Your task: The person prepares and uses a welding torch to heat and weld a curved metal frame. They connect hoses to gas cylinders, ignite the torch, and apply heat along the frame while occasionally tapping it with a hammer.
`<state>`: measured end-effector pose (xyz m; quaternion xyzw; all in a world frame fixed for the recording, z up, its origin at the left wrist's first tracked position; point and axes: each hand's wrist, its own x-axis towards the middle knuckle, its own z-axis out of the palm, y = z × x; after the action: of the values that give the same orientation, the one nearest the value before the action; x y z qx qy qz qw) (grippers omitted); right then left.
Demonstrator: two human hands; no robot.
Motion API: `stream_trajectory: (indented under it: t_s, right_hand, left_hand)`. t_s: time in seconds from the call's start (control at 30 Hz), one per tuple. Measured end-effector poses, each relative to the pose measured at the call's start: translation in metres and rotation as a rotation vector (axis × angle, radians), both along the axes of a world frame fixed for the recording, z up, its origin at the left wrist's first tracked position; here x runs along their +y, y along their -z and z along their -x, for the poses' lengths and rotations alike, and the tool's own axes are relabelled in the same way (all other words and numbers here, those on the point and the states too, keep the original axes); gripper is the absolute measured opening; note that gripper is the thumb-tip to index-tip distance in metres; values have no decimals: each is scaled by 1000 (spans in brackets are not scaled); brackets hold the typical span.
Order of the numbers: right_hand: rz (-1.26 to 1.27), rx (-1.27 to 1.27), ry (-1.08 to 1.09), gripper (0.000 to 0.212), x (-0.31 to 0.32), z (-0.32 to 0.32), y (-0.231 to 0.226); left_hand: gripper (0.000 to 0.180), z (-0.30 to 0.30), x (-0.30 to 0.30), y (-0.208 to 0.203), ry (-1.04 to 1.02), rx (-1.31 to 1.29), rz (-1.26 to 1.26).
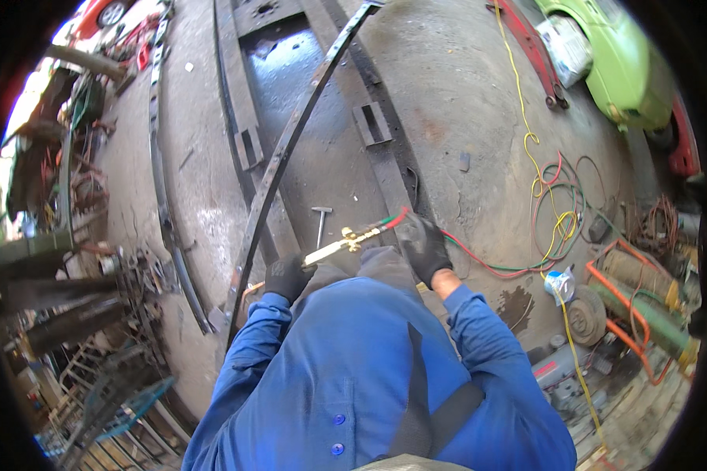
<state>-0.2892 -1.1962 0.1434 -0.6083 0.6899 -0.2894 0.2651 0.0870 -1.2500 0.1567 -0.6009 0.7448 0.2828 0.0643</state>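
Note:
My left hand (288,276), in a black glove, is closed around the front of a cutting torch (326,252). The torch lies across my front, its brass valves pointing right and a copper-coloured tube showing past the left hand. Red and green hoses (393,220) run from its valve end to my right hand (425,245). That hand, also gloved in black, is wrapped round the hoses; its fingertips are partly hidden. Just ahead of the torch, a hammer-like T-shaped tool (320,226) lies on the floor.
A long dark steel rail (294,125) slants over a heavy frame (236,74). Another rail (159,157) lies to the left. Coiled hoses (554,204) and an orange cylinder cart (617,314) stand right, below a green car (628,71). Scrap metal (94,345) crowds the left.

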Motion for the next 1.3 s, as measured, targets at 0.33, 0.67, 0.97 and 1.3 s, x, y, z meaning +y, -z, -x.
stream_trajectory:
  t_s: [0.33, 0.67, 0.97, 1.3]
  right_hand:
    - [-1099, -255, 314, 50, 397, -97, 136]
    - [-1095, -903, 1130, 47, 454, -259, 88]
    - [-1036, -988, 1179, 44, 441, -303, 96]
    - [-827, -1077, 1266, 41, 387, -302, 115]
  left_hand:
    - [39, -66, -49, 24, -45, -200, -146]
    - [43, -96, -62, 56, 9, -230, -306]
    - [42, -126, -93, 99, 81, -129, -230]
    - [48, -120, -104, 110, 494, -210, -179]
